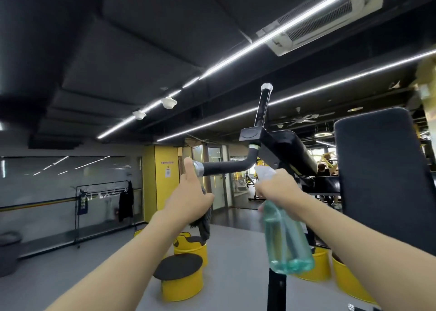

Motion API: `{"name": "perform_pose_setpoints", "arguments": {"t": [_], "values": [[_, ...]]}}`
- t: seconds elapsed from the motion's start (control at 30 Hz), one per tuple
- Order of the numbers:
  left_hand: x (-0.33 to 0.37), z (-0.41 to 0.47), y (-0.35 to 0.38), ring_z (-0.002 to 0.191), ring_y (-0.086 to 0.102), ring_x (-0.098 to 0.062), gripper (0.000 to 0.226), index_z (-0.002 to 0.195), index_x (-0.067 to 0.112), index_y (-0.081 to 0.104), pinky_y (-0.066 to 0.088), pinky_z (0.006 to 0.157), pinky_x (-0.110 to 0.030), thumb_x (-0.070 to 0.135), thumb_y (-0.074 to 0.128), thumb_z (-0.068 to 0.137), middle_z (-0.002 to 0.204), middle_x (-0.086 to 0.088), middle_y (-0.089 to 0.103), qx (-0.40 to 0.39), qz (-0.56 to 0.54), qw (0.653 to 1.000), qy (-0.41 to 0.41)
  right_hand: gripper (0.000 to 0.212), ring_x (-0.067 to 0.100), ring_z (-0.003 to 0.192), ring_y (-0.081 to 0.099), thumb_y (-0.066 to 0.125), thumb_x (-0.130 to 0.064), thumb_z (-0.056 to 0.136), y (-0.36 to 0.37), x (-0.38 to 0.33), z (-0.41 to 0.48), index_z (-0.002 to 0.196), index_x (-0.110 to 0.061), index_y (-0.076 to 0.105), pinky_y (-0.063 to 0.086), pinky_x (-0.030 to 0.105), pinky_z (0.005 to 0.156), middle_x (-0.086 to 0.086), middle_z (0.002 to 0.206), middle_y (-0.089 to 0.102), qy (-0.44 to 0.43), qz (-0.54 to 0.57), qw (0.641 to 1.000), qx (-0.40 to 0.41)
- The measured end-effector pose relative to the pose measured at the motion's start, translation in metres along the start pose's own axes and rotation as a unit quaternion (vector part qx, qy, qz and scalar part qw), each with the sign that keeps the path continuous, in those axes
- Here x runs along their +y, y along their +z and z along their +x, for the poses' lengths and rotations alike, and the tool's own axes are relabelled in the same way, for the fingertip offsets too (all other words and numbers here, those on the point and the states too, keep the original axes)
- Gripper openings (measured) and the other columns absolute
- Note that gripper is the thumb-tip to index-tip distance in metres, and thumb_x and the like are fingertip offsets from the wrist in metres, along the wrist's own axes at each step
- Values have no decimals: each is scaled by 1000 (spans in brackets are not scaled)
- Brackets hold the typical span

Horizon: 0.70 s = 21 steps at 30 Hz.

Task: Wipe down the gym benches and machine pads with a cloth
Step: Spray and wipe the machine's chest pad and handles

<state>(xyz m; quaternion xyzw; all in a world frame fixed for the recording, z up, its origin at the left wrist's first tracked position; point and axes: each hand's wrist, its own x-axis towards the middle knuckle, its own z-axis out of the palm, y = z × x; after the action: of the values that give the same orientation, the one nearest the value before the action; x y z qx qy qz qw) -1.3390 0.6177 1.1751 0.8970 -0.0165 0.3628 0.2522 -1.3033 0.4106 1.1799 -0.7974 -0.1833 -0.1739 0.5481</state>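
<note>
Reaching: both bare arms are stretching up and forward toward a black gym machine.
Left hand (188, 193): its grip is closing around a dark cloth (204, 223), which is hanging down below the palm; the index finger is pointing up and touching the silver end cap of the handle.
Handle (224, 168): a black foam-covered bar is running rightward from the left grip, bending upward and joining the machine arm (290, 149).
Right hand (277, 185): its grip is wrapping the neck of a spray bottle (286, 237), just below the bend of the handle.
Spray bottle: clear, green-tinted, hanging down from the right grip with a little liquid sitting at the bottom; its white nozzle is poking out above the fingers.
Back pad (377, 169): a large dark upholstered pad is standing upright to the right of the right grip, apart from both hands.
Stools (181, 277): yellow drum stools with dark tops are standing on the floor well below both grips.
</note>
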Motion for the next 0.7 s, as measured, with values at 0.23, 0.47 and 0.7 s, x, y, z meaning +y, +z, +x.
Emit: {"name": "perform_pose_setpoints", "arguments": {"t": [0.23, 0.47, 0.7], "values": [[-14, -8, 8, 69, 63, -22, 81, 151, 30, 5, 49, 55, -30, 19, 58, 91, 75, 3, 53, 16, -43, 999, -11, 12, 33, 54, 64, 52, -1, 70, 15, 11, 15, 78, -5, 45, 44, 28, 47, 12, 73, 45, 52, -6, 998, -39], [-41, -24, 32, 68, 47, -15, 33, 78, 16, 65, 34, 63, -31, 47, 75, 78, 71, -1, 49, -319, -174, 932, -16, 11, 19, 62, 52, 57, -21, 92, 87, 9, 5, 90, -11, 53, 42, 25, 51, 11, 82, 59, 62, -29, 995, -66], [-114, -13, 33, 89, 68, -12, 47, 110, 28, 69, 58, 81, -37, 51, 66, 69, 98, 2, 74, -249, -203, 947, 33, 66, 15, 80, 54, 50, -49, 97, 191, -12, 16, 137, 2, 39, 42, 26, 58, 18, 117, 58, 72, -62, 993, -62]]}}
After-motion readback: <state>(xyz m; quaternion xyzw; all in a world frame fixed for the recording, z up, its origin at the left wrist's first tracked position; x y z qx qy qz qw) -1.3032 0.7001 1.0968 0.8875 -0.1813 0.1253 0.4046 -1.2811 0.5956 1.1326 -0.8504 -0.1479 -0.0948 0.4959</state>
